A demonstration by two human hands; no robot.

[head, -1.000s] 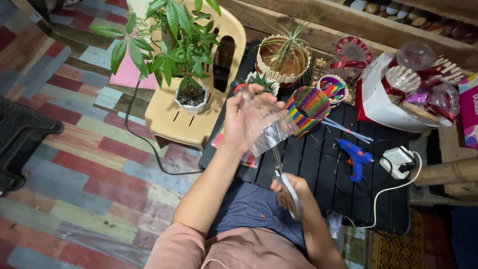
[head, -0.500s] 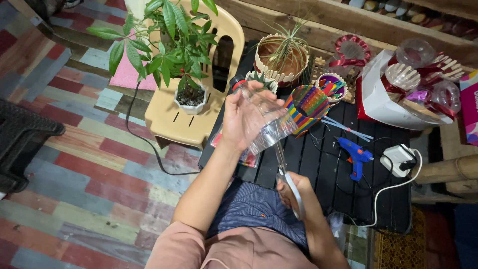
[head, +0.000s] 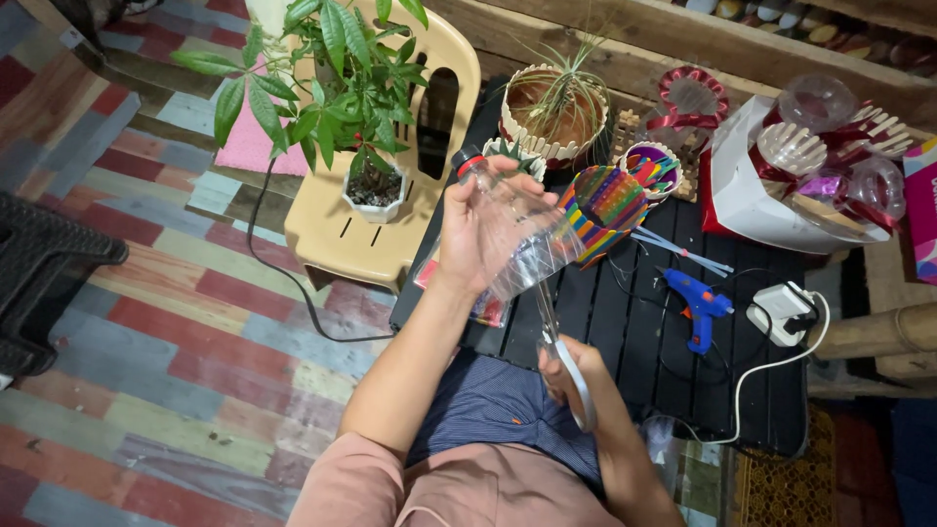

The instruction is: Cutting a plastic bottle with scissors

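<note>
Head view: left hand (head: 483,234) grips a clear bottle (head: 512,239), held above the table's (head: 742,390) left edge, cap pointing away. Right hand (head: 566,366) is closed on scissors (head: 564,342), blades at the bottle's lower end. Judged step: cutting the bottle; next move calls for a steady turn. Glue gun (head: 695,304), cord and striped basket (head: 603,200) crowd the table nearby; potted plant (head: 361,107) on the chair stands apart.
</note>
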